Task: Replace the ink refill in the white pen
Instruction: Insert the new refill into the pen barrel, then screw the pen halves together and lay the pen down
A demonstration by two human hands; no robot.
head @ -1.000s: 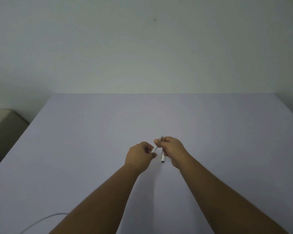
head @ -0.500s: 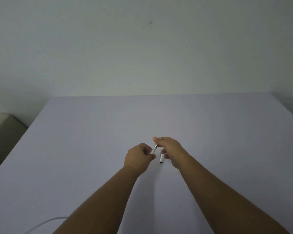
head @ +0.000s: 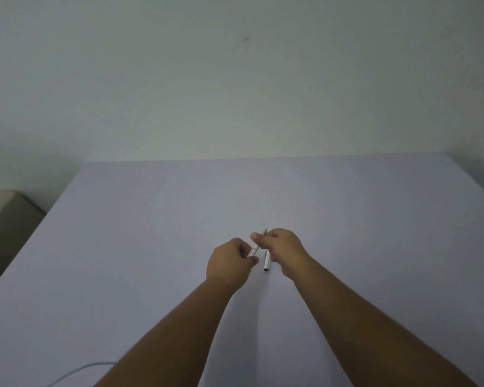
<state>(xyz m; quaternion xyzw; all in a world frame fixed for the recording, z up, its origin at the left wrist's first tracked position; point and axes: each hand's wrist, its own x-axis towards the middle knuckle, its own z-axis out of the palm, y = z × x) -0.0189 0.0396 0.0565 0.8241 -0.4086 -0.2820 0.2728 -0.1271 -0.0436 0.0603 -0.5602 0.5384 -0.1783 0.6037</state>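
Both my hands hold a slim white pen [head: 255, 249] just above the pale lilac table [head: 151, 233], near its middle. My left hand [head: 229, 263] closes around the pen's lower end. My right hand [head: 282, 247] pinches the upper part, and a thin grey tip [head: 265, 231] sticks out beyond its fingers. A short white pen cap [head: 267, 261] with a dark open end hangs below my right hand, seemingly held by its lower fingers. Whether a refill is inside the pen is hidden.
A white cable [head: 76, 372] curls across the table's near left corner. A beige box-like object [head: 3, 216] sits beyond the table's left edge. A plain pale wall rises behind the far edge.
The pen's grey tip now pokes out past my right fingers again, after being tucked in half a second ago. Both hands stay almost in place.
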